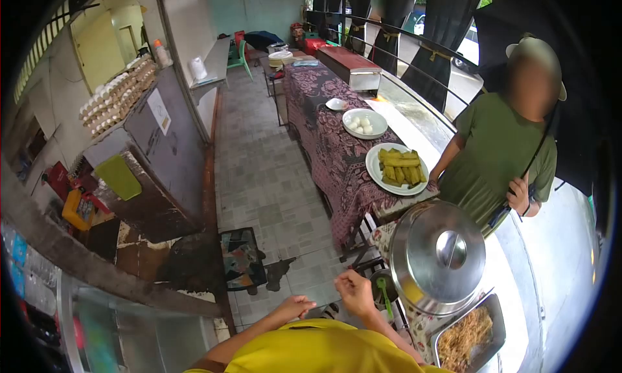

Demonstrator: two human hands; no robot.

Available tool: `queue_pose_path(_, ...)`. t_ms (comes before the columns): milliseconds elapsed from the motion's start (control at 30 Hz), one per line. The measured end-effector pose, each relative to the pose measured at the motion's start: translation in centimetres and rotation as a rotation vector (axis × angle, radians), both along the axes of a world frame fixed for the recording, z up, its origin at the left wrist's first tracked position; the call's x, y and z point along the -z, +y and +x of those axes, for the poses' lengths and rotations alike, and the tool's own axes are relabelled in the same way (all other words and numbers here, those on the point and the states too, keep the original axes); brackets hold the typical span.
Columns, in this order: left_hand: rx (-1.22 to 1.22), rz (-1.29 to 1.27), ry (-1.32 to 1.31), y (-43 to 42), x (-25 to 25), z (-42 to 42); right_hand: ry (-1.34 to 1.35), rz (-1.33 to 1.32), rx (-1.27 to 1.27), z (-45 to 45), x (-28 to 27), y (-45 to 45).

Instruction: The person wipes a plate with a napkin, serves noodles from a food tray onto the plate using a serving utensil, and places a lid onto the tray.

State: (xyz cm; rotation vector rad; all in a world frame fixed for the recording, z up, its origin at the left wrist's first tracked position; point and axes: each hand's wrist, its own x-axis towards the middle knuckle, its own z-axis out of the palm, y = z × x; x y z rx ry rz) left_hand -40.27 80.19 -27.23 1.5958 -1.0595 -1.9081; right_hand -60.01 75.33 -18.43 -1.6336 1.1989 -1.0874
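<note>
Pointing lengthwise forward, the green utensil [385,295] lies near the hands [356,294].

Bright daylight glare at right (edges bend, darken).

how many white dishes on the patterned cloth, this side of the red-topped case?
3: the plate of green-wrapped pieces by the lidded pot, the egg plate beyond it, and the small dish farthest back. None looks hidden.

can't read any text, brand, number or sign; too small to tell on white sheet [159,112].
</note>
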Motion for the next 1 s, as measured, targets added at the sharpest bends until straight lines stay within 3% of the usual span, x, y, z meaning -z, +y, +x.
queue_pose_path(100,-0.129,-0.039,0.045,-4.7,1.3,-1.2,0.02,0.018,-0.079,0.2,0.8,-3.8)
queue_pose_path(233,-0.121,-0.063,0.078,-9.7,1.3,-2.9,0.014,0.158,-0.112,-1.0,1.2,-7.0)
queue_pose_path(333,0.204,-0.588,-0.128,-14.8,0.4,-3.0,-0.05,0.289,-0.093,-1.6,1.5,-8.9)
queue_pose_path(400,0.568,-0.687,-0.121,-21.1,-3.3,-3.5,-0.148,0.364,-0.079,-1.8,3.1,-9.8)
queue_pose_path(433,0.597,-0.682,0.196,-24.8,-3.0,-4.0,-0.085,0.399,-0.064,-1.8,3.1,-10.3)
queue_pose_path(467,0.613,-0.705,0.315,-28.8,-4.3,-4.6,-0.02,0.433,-0.045,-1.7,2.9,-10.8)
queue_pose_path(533,0.342,-1.077,0.137,-36.0,-13.6,-5.0,0.04,0.529,-0.019,-1.5,3.2,-12.3)
queue_pose_path(600,-0.305,-1.349,-0.203,-48.0,-15.1,-3.4,0.084,0.581,0.034,-1.1,3.3,-13.7)
queue_pose_path(633,-0.653,-1.348,-0.542,-54.3,-15.5,-1.3,0.1,0.599,0.076,-0.9,3.1,-14.8)
queue_pose_path(667,-0.874,-1.447,-0.459,-59.9,-15.6,1.0,0.1,0.603,0.138,-0.5,2.7,-15.8)
queue_pose_path(700,-1.046,-1.418,-0.607,-64.7,-15.5,3.3,0.093,0.609,0.209,0.1,2.3,-16.6)
queue_pose_path(767,-1.024,-1.081,-0.593,-71.0,-15.9,5.0,0.062,0.623,0.359,1.7,1.9,-17.9)
queue_pose_path(800,-0.94,-0.987,-0.494,-72.0,-17.0,5.3,0.009,0.592,0.381,2.4,3.4,-18.6)
queue_pose_path(833,-0.427,-0.855,0.383,-73.2,-16.8,5.9,0.031,0.563,0.394,3.2,3.1,-19.6)
queue_pose_path(867,-0.084,-0.451,0.879,-73.4,-17.4,5.6,0.06,0.538,0.401,4.2,2.4,-20.7)
queue_pose_path(900,0.322,-0.237,1.185,-69.6,-19.6,4.0,0.093,0.519,0.403,4.9,1.7,-21.7)
queue_pose_path(967,0.579,-0.27,1.111,-70.6,-14.8,2.1,0.086,0.501,0.426,6.4,1.5,-23.2)
queue_pose_path(1000,0.667,-0.208,0.865,-69.1,-15.2,0.5,0.086,0.492,0.445,7.0,2.3,-23.9)
